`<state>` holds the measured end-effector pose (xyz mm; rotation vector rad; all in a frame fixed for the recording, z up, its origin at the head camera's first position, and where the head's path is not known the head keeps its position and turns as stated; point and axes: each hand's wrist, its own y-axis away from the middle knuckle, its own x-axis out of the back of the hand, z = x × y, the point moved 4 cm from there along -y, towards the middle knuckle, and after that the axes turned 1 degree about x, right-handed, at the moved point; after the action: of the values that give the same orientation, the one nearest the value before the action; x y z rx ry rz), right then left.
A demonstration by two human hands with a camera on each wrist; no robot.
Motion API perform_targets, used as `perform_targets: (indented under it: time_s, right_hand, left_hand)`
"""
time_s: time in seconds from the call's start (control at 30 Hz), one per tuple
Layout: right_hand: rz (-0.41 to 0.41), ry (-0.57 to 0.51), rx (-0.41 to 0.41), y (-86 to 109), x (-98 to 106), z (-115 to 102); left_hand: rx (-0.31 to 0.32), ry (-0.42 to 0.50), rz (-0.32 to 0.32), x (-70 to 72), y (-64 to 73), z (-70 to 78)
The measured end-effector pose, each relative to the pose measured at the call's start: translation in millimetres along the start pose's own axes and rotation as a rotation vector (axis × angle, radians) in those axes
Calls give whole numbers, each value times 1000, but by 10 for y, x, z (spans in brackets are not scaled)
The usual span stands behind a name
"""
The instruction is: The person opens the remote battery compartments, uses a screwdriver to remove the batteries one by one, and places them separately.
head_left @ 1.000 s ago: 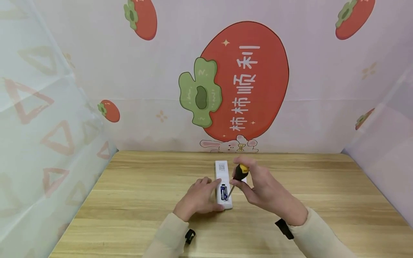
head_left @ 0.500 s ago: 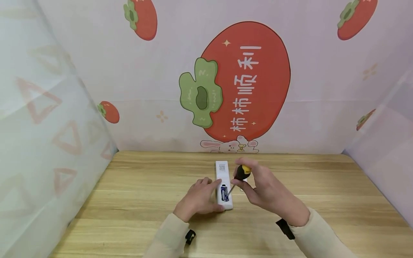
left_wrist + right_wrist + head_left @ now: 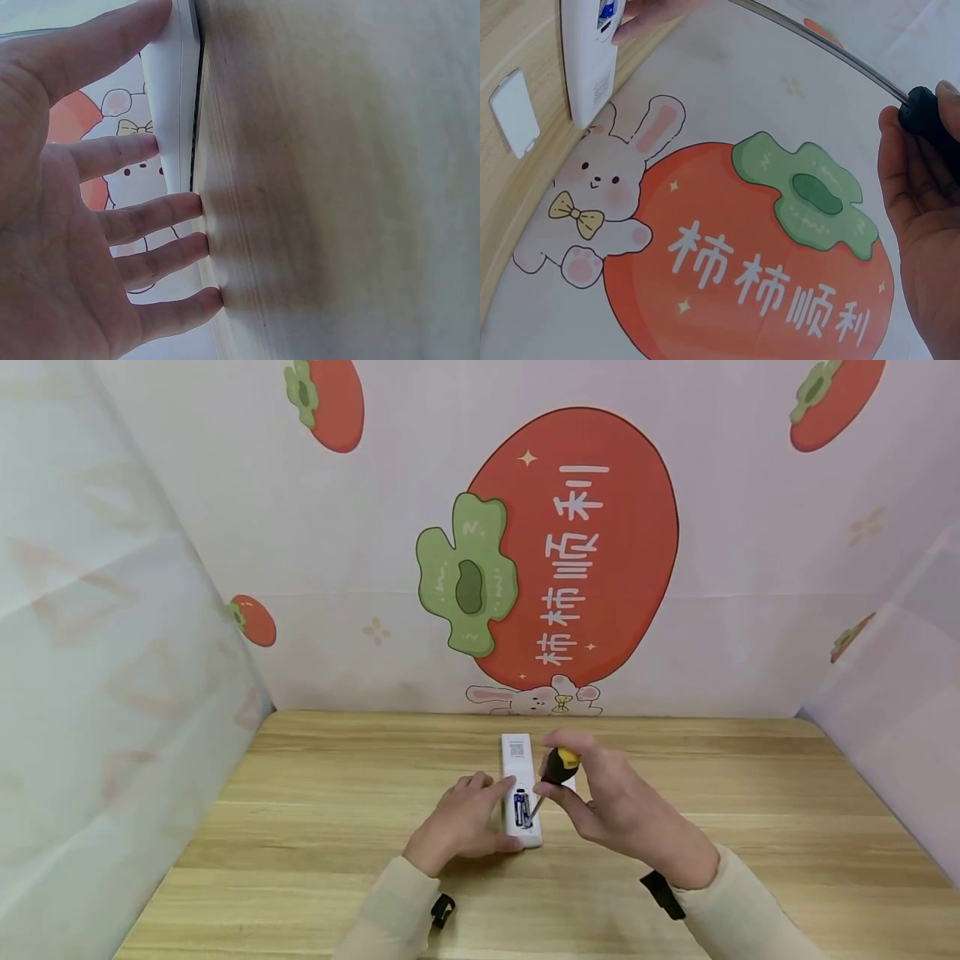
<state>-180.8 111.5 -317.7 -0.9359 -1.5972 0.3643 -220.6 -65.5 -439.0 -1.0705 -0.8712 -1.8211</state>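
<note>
Head view: the white remote (image 3: 524, 777) lies toward six o'clock on the wooden table (image 3: 337, 802); opening looks done, both batteries (image 3: 520, 810) not yet out. The right hand (image 3: 626, 806) pinches a screwdriver (image 3: 561, 766), tip at the batteries; printed cloth (image 3: 337, 543) rises at twelve. Left wrist: toward nine, the left hand (image 3: 64, 225) spreads, touching the remote. Right wrist: loose cover (image 3: 514, 112) toward ten o'clock

A pale wood-grain tabletop (image 3: 337, 793) with rounded far corners spreads out under and around both hands. A white remote control (image 3: 522, 775) lies on it, compartment side up, touching the left hand (image 3: 465, 822) along that hand's right. A small white cover (image 3: 515, 112) lies flat, apart from the remote control, partly behind the right hand (image 3: 618, 797) in the head view.
</note>
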Motion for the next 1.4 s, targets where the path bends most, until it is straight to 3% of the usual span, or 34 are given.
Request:
perform_targets:
  time_s: [0.67, 0.9, 1.13, 1.4]
  right_hand:
    - [30, 26, 72, 0, -22, -64]
    - [6, 39, 34, 16, -34, -55]
    - [63, 49, 95, 6, -50, -66]
    - [57, 37, 69, 18, -76, -51]
  left_hand:
    - [-3, -3, 9, -30, 6, -24]
    - [-2, 0, 5, -42, 8, -35]
    - [-6, 6, 5, -39, 11, -36]
    - [-3, 8, 7, -28, 16, -29]
